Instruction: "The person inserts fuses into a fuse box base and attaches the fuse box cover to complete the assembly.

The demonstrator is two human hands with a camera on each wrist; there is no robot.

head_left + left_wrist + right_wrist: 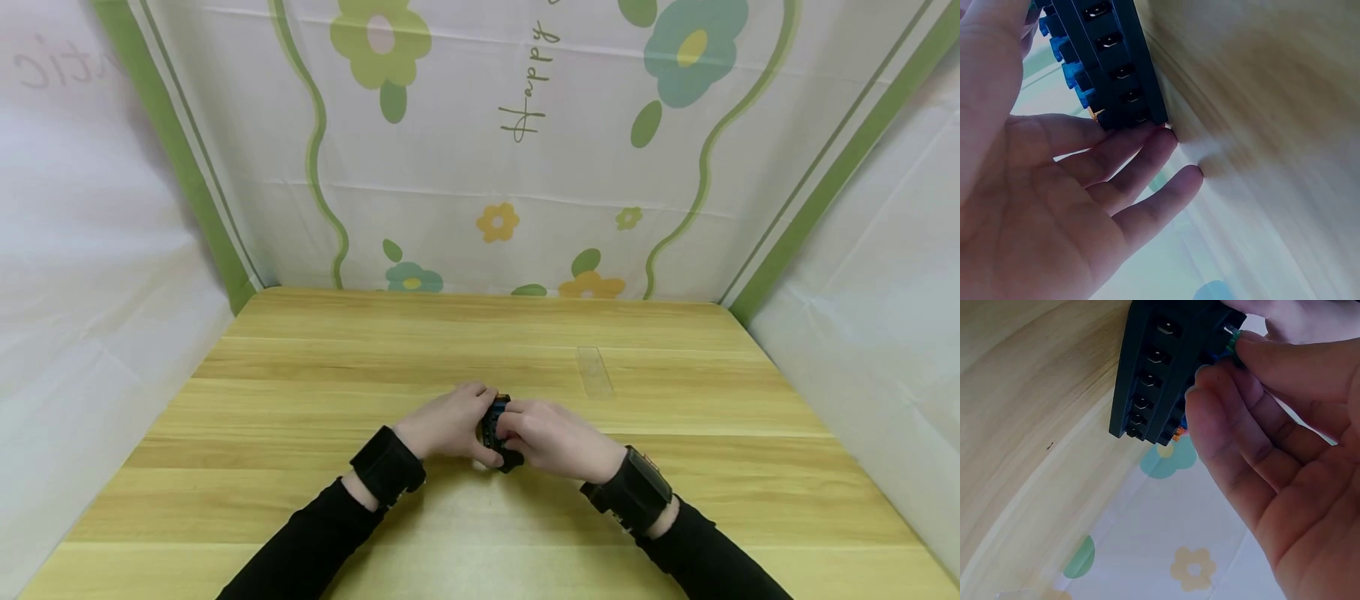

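Note:
A black fuse block [491, 423] stands on the table between both hands. Its side, in the left wrist view, carries a row of slots with metal contacts [1124, 73], and blue fuses [1070, 74] line its top. My left hand [453, 421] holds the block by its two ends, thumb at the near end and fingers at the far one. Over the top, my right hand [558, 437] pinches a small green fuse [1233, 342] between thumb and fingers, at the block's near end. An orange fuse [1177, 433] shows at the far end. Fingers partly hide the fuse row.
A clear rectangular plastic cover [595, 372] lies on the wooden table [337, 350], beyond the right hand. A white flowered cloth [450, 158] hangs behind the table, and white cloth sides [877, 275] stand left and right.

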